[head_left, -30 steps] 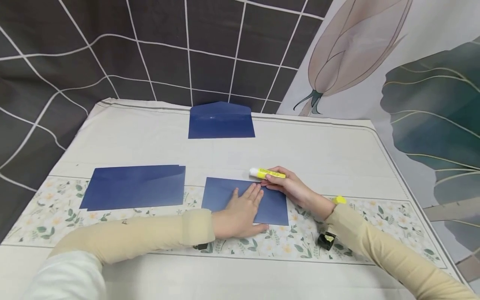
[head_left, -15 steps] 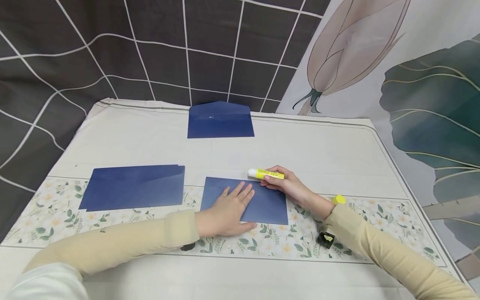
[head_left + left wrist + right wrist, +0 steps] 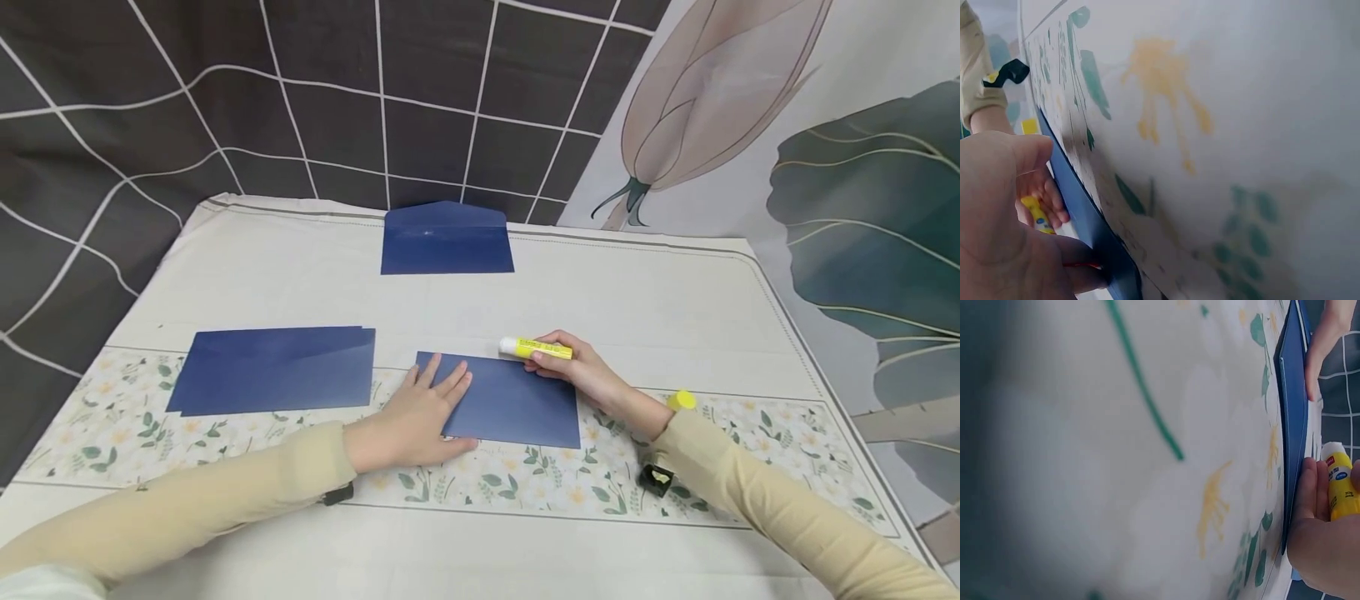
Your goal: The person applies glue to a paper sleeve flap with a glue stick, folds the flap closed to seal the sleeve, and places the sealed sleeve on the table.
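A blue envelope (image 3: 517,400) lies flat on the table, its long edge facing forward. My left hand (image 3: 412,417) rests on the envelope's left end with fingers spread; in the left wrist view this hand (image 3: 1004,212) shows close, its fingertips at the blue edge. My right hand (image 3: 581,371) holds a yellow glue stick (image 3: 543,348), its white end pointing left, just beyond the envelope's far edge. Curled fingers of that hand touch the far edge. The glue stick (image 3: 1340,481) shows upright between thumb and fingers in the right wrist view.
Several overlapping blue envelopes (image 3: 277,371) lie to the left. Another blue envelope (image 3: 447,250), flap up, lies at the table's back edge against the dark checked curtain (image 3: 427,92). A yellow cap (image 3: 682,400) sits beside the right wrist. A flower-printed cloth (image 3: 525,492) covers the table.
My left hand has slid left across the envelope, from its middle to its left end. The right hand, with the glue stick, has stayed almost in place.
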Demonstrator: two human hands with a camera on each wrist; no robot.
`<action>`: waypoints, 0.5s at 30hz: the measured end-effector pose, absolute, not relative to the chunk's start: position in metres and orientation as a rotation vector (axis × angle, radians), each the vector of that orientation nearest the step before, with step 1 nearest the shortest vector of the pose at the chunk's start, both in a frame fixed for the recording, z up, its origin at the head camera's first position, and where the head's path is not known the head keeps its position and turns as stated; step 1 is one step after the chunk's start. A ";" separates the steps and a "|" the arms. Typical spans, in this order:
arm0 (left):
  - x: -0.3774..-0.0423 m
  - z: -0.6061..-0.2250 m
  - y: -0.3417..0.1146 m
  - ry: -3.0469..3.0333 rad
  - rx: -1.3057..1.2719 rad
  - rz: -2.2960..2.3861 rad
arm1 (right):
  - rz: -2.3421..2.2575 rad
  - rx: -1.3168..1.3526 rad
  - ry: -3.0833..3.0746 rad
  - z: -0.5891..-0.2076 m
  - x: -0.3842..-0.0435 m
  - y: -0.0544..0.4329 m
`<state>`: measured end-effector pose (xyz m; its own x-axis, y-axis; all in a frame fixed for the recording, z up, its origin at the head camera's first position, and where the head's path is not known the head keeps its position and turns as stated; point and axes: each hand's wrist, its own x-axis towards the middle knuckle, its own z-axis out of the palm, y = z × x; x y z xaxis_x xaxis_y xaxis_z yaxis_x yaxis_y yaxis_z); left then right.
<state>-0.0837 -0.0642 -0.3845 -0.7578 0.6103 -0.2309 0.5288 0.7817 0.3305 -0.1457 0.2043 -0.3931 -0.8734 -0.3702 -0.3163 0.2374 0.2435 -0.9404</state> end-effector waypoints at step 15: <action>-0.083 -0.385 -0.096 2.739 0.850 0.411 | -1.631 -0.151 2.099 -0.394 -0.144 0.204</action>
<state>-0.0834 -0.0955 -0.3850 -0.8005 0.5810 -0.1472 0.5123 0.7907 0.3352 -0.1439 0.2043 -0.3943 -0.8814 -0.3668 -0.2975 0.1977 0.2855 -0.9377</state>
